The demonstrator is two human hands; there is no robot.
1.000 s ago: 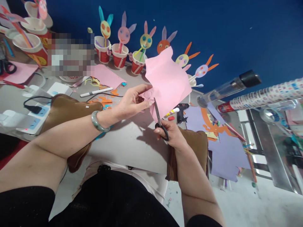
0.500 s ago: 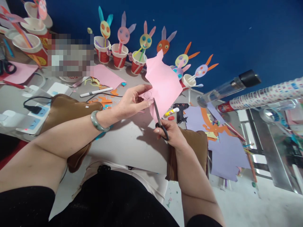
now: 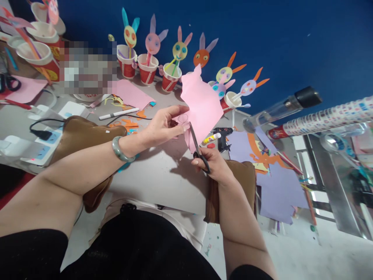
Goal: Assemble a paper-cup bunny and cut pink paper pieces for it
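1. Several red-and-white cups (image 3: 49,70) stand well to the left of the raised pink sheet (image 3: 205,97), by the wall.
2. One white power strip (image 3: 43,155) with plugs in it lies left of the pink sheet, nearer the person than those cups.
3. A brown cushion (image 3: 81,134) sits left of the pink sheet, partly behind the left forearm.
4. Left of the pink sheet, a white pen (image 3: 119,113) lies on the surface (image 3: 157,182), near orange scraps (image 3: 129,123).
5. The left hand (image 3: 164,126) is at the pink sheet's lower left edge, thumb and fingers pinching it beside a drawn circle.
6. Behind the pink sheet, paper rabbit faces rise from a row of red cups (image 3: 147,74).
7. The scissors (image 3: 195,139) slant up along the pink sheet's lower part, tips near the left thumb; the right hand (image 3: 215,165) has its fingers curled round the black handles.
8. Just right of the pink sheet's lower end lies a yellow-and-white tube (image 3: 211,138).
9. Purple paper (image 3: 279,190) lies well right of the pink sheet.
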